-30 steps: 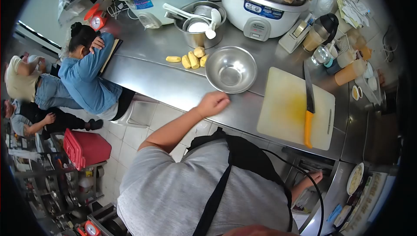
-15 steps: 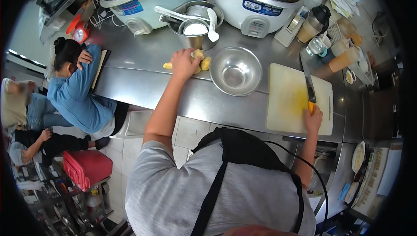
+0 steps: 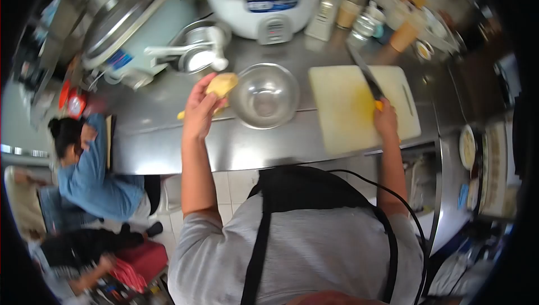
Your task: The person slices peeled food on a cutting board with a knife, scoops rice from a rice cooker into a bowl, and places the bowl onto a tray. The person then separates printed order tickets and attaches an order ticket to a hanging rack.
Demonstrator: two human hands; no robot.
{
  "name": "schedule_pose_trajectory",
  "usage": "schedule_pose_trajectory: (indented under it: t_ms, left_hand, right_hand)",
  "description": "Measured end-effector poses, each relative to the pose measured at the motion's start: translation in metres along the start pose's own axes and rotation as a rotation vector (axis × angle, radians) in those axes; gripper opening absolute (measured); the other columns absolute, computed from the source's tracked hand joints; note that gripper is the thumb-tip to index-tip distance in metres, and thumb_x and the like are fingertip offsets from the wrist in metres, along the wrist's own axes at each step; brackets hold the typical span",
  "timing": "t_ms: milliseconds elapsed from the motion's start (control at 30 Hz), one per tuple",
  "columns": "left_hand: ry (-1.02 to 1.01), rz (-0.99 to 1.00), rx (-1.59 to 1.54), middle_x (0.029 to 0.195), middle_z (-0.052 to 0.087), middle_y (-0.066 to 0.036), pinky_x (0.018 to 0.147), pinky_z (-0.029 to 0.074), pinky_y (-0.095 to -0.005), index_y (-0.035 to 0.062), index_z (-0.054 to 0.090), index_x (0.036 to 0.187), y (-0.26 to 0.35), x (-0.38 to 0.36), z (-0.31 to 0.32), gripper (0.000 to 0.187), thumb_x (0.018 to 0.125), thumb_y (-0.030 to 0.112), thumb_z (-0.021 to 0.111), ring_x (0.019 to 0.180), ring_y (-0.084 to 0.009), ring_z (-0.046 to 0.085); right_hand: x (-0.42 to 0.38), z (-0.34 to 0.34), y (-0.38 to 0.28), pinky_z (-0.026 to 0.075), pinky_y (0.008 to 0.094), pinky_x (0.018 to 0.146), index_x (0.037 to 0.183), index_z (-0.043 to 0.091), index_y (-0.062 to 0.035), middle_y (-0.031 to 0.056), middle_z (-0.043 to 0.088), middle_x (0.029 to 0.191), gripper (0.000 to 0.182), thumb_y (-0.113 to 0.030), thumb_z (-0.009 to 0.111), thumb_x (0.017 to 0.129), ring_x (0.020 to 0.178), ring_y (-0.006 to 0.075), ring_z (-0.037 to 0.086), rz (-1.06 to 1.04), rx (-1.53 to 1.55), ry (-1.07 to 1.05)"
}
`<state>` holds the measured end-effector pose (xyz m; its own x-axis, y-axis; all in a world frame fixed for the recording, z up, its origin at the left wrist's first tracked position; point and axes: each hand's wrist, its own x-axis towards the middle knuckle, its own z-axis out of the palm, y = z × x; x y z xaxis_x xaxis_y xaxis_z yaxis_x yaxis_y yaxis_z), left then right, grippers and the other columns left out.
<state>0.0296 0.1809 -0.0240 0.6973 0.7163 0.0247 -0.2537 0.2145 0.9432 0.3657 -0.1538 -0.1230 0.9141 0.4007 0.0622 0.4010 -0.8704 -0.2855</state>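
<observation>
My left hand (image 3: pixel 199 108) is raised over the steel counter, its fingers closed around a pale yellow, knobby piece of ginger (image 3: pixel 223 84). More yellow pieces lie on the counter, partly hidden behind that hand. Just right of it stands a shiny metal mixing bowl (image 3: pixel 265 102) with nothing visible inside. On the right, my right hand (image 3: pixel 386 121) grips the orange handle of a kitchen knife (image 3: pixel 368 78). The blade points away from me over a white cutting board (image 3: pixel 336 114) that has a yellow stain.
A white rice cooker (image 3: pixel 269 7) and a larger pale green cooker (image 3: pixel 163 38) stand behind. A metal pot (image 3: pixel 219 31) holds white-handled utensils. Bottles and containers, including an orange one (image 3: pixel 405 34), crowd the back right. A person in a blue shirt (image 3: pixel 104 184) leans on the counter at left.
My left hand has picked up a piece of ginger from the counter and lifted it. My right hand still holds the knife over the board. The camera view has turned and shifted.
</observation>
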Motion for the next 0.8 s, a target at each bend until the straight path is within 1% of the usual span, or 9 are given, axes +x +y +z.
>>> schedule_pose_trajectory:
  t_ms: [167,233,267,367,433,567,600,700,800]
  left_hand:
    - [-0.242,-0.029,-0.11,0.105,0.052,-0.009,0.064,0.045,-0.0255,0.0024,0.04,0.118,-0.018,-0.018,0.092,0.045,0.077,0.014,0.058,0.088,-0.0166,0.052]
    - [-0.391,-0.142,-0.126,0.1,0.053,-0.009,0.062,0.046,-0.0253,0.0023,0.04,0.118,-0.041,-0.017,0.131,0.044,0.078,0.013,0.056,0.081,-0.0159,0.054]
    - [-0.417,-0.247,-0.153,0.097,0.053,-0.008,0.06,0.046,-0.0244,0.0024,0.039,0.118,-0.055,-0.016,0.148,0.042,0.079,0.011,0.054,0.076,-0.0149,0.055]
    - [-0.327,-0.465,-0.044,0.091,0.054,-0.007,0.055,0.045,-0.022,0.0027,0.038,0.117,-0.102,-0.009,0.194,0.037,0.081,0.004,0.049,0.061,-0.0112,0.054]
    - [-0.273,-0.466,-0.011,0.089,0.053,-0.006,0.053,0.045,-0.0216,0.0027,0.038,0.116,-0.131,0.001,0.215,0.036,0.081,0.002,0.047,0.058,-0.0094,0.051]
    - [-0.205,-0.247,0.161,0.091,0.052,-0.007,0.052,0.041,-0.0204,0.0008,0.038,0.115,-0.16,0.022,0.253,0.037,0.08,0.002,0.05,0.059,-0.0099,0.049]
    - [-0.176,-0.163,0.302,0.095,0.049,-0.01,0.06,0.042,-0.0231,0.0001,0.039,0.113,-0.164,0.027,0.261,0.038,0.078,0.002,0.052,0.072,-0.0138,0.051]
    - [-0.091,0.298,0.608,0.098,0.046,-0.014,0.072,0.042,-0.0285,-0.0008,0.04,0.111,-0.216,0.048,0.258,0.039,0.075,0.003,0.055,0.085,-0.0201,0.049]
    - [-0.083,0.328,0.799,0.1,0.043,-0.017,0.08,0.04,-0.0328,-0.0017,0.042,0.106,-0.223,0.03,0.271,0.039,0.071,0.005,0.058,0.093,-0.0255,0.046]
  right_hand:
    - [0.004,0.002,0.003,0.041,0.0436,0.082,0.111,0.05,-0.009,0.0203,0.057,0.099,0.033,-0.021,0.043,0.081,0.093,0.0351,0.054,0.044,0.135,-0.025]
    - [0.009,-0.005,0.002,0.042,0.0438,0.081,0.107,0.052,-0.0088,0.0183,0.058,0.098,0.03,-0.02,0.042,0.081,0.093,0.0345,0.055,0.126,0.188,-0.074]
    - [0.009,-0.005,0.007,0.042,0.0439,0.081,0.105,0.053,-0.0084,0.019,0.058,0.098,0.029,-0.021,0.042,0.081,0.092,0.0344,0.055,0.059,0.211,-0.038]
    - [0.012,-0.021,0.011,0.043,0.0429,0.08,0.107,0.05,-0.0069,0.0183,0.058,0.098,0.033,-0.022,0.048,0.079,0.091,0.0334,0.056,0.021,0.202,-0.172]
    - [0.013,-0.027,0.02,0.043,0.0422,0.079,0.109,0.048,-0.0064,0.0176,0.058,0.099,0.036,-0.024,0.051,0.078,0.092,0.033,0.056,-0.031,0.275,-0.22]
    - [0.019,-0.026,0.033,0.043,0.041,0.079,0.111,0.046,-0.0056,0.0174,0.057,0.101,0.039,-0.026,0.053,0.078,0.092,0.033,0.055,-0.122,0.398,-0.26]
    - [0.02,-0.025,0.035,0.043,0.0406,0.079,0.111,0.045,-0.0054,0.0176,0.057,0.101,0.039,-0.026,0.053,0.079,0.092,0.033,0.055,-0.138,0.413,-0.278]
    - [0.025,-0.022,0.041,0.043,0.039,0.08,0.114,0.042,-0.0056,0.0177,0.056,0.103,0.042,-0.026,0.054,0.08,0.093,0.0323,0.055,-0.136,0.452,-0.338]
    - [0.031,-0.018,0.05,0.043,0.0386,0.08,0.115,0.041,-0.0042,0.0187,0.056,0.103,0.043,-0.027,0.053,0.08,0.093,0.0326,0.055,-0.171,0.498,-0.376]
